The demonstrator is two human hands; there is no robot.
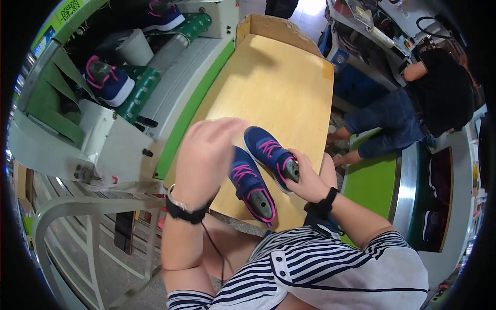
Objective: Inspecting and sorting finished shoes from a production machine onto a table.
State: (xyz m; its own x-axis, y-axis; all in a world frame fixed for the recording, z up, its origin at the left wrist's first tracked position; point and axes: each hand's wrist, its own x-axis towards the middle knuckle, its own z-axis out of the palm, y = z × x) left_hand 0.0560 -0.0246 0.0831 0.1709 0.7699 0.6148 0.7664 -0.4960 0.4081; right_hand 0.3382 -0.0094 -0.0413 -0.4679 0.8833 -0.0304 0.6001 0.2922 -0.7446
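Two navy sneakers with pink laces and pink trim lie side by side on the wooden tabletop, toes pointing away from me. My right hand (310, 182) grips the right-hand sneaker (266, 146) at its heel, with fingers around the collar and the thumb by the opening. The left-hand sneaker (251, 182) lies nearer to me, its grey insole showing. My left hand (205, 151) is raised beside that sneaker's toe and partly covers it. Motion blurs its fingers, so I cannot see whether they hold anything.
The wooden table (279, 77) has a worn raised edge at its far end. To the left, a conveyor with green rollers (142, 85) carries another navy sneaker (108, 82). A metal railing (93, 217) stands at the lower left. Another person (413, 108) works at the right.
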